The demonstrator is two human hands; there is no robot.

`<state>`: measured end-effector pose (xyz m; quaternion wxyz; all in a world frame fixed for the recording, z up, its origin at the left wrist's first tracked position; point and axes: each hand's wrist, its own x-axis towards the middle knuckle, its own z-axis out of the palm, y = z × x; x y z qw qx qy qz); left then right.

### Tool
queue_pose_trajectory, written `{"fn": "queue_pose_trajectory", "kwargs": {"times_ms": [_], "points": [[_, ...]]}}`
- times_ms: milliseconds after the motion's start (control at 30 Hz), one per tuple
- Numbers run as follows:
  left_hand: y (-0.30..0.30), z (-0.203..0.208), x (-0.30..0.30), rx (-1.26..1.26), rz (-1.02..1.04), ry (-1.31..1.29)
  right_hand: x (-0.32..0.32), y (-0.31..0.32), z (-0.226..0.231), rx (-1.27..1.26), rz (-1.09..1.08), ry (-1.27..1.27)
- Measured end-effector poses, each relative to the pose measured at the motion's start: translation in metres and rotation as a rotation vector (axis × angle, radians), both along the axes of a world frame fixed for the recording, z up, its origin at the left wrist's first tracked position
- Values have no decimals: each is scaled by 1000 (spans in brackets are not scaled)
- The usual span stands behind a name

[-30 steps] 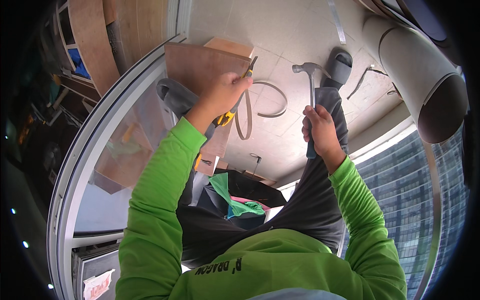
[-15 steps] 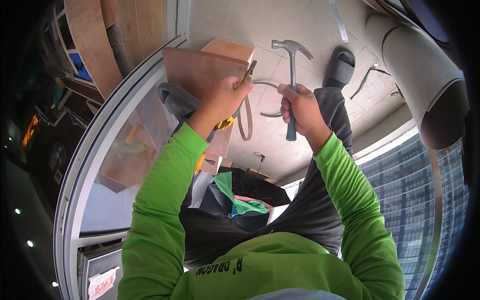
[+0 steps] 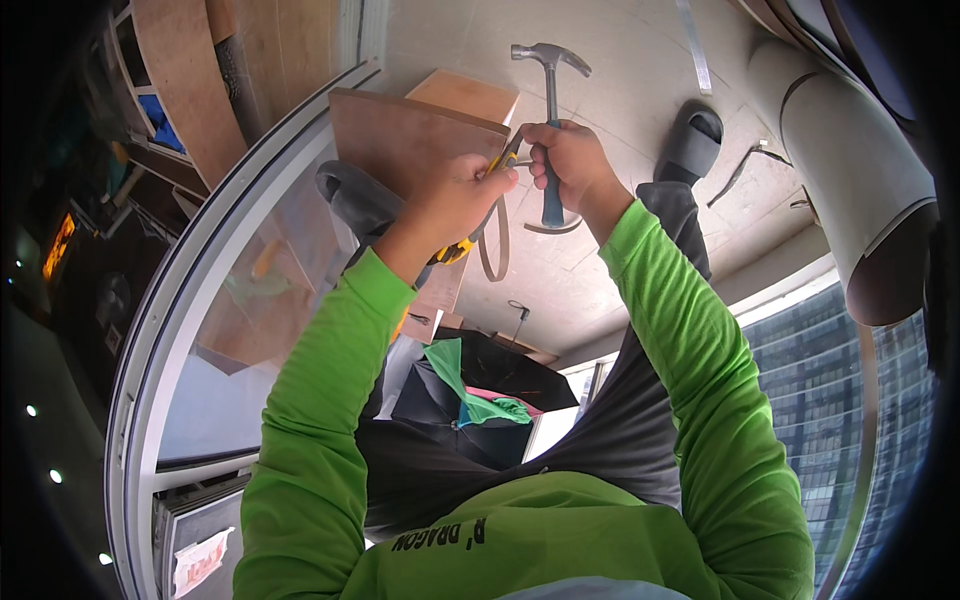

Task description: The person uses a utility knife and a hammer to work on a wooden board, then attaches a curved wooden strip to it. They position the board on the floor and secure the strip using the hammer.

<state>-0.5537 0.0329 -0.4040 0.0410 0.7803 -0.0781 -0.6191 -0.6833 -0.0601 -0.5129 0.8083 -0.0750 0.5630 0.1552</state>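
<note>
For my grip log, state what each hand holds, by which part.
The right hand holds the claw hammer by its upper grip; the left hand, a yellow-and-black tool, exact hold hidden.

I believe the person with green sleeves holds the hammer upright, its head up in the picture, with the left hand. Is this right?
Not quite: the head view shows the hammer in the right hand, not the left hand. The green sleeves and the hammer's direction are as you say.
</note>
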Motion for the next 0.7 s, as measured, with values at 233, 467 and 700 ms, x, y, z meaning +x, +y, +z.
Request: {"fn": "queue_pose_trajectory", "kwargs": {"times_ms": [233, 467, 700], "points": [[2, -4, 0, -14, -5, -11, 7, -1, -4, 22, 43, 4], [-12, 4, 4, 47, 6, -4, 12, 1, -12, 26, 89, 1], [-7, -2, 4, 47, 29, 3, 13, 2, -13, 12, 100, 11]]}}
